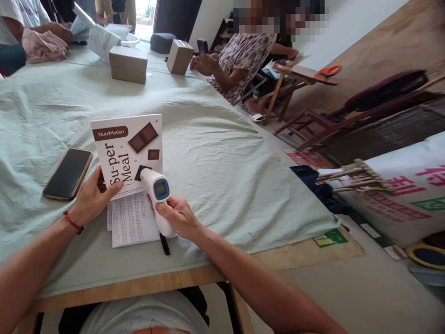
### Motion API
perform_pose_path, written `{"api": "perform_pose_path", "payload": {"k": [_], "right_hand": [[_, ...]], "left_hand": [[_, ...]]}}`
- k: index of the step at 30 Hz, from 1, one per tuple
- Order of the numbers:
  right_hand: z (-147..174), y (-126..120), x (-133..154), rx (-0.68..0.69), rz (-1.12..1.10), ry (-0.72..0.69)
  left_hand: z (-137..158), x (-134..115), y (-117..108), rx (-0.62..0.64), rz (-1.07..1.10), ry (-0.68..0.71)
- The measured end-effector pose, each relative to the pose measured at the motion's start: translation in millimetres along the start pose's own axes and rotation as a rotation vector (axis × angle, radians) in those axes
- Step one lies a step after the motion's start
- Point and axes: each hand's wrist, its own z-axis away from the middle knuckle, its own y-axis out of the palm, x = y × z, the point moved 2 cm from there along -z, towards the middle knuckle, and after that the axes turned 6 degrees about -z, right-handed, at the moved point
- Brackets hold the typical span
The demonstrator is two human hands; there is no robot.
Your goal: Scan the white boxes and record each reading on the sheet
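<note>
My left hand [93, 192] grips the lower left edge of a white-and-brown box [144, 153] printed "NutriMotion Su-per Meal", its front tilted up toward me. In my right hand [181, 215] is a white infrared thermometer [155, 178] with a blue-rimmed screen, fingers wrapped round its handle. Its nose end overlaps the lower part of the box's front; whether they touch I cannot tell. Beneath both lie printed sheets [130, 227] with rows of small text. A black pen [164, 244] pokes out below the thermometer. Left of my left hand a smartphone [67, 174] lies face up, screen dark.
A pale green cloth [215, 167] covers the table, wrinkled. Two cardboard boxes [128, 65] stand at the far end near a dark rounded case [162, 42]. A seated person [239, 60] holds a phone at the right; another person [24, 23] is far left. Wooden chairs [347, 106] stand right.
</note>
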Motion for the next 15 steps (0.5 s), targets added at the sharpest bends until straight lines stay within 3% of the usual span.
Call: {"api": "perform_pose_path", "payload": {"k": [8, 15], "right_hand": [[1.6, -0.5, 2.1, -0.025, 0.036, 0.041], [0.7, 2.4, 13.2, 0.038, -0.064, 0.026]], "left_hand": [[-0.2, -0.8, 0.7, 0.001, -0.008, -0.006], [-1.0, -4.0, 0.0, -0.014, 0.001, -0.007]]}}
